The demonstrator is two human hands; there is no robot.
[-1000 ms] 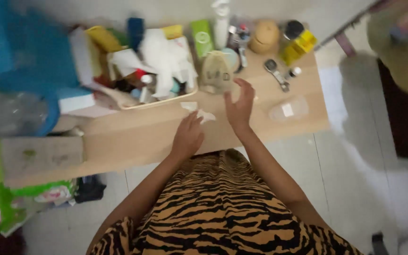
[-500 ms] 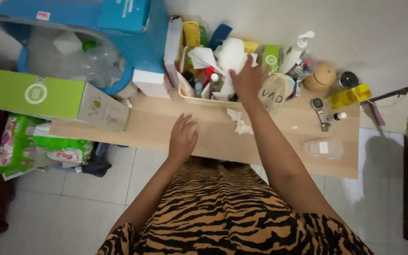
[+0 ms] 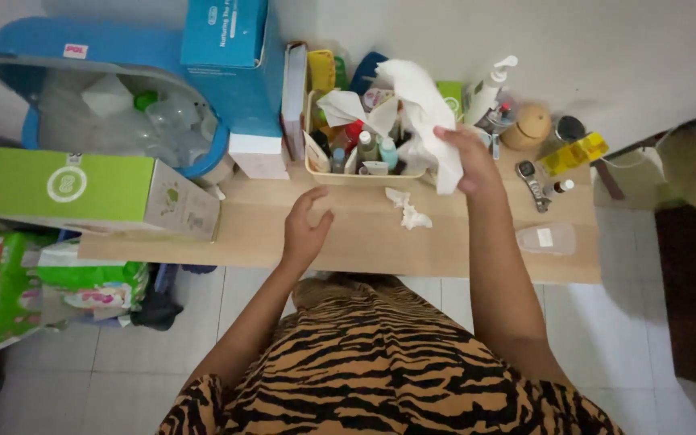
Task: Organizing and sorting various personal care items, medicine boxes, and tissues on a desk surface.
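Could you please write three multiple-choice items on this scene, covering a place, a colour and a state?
1. Where does the small crumpled white tissue lie?
A. on the light wooden tabletop
B. on the tiled floor
C. inside the cream tray

2. What colour is the long cardboard box lying at the table's left end?
A. red
B. green
C. black

3. What is the right hand doing?
A. resting flat
B. gripping a bottle
C. holding a large white tissue above the cream tray

Key: 1 A, it sits on bare wood before the tray; 2 B, its top is bright green; 3 C, the sheet hangs from its fingers.
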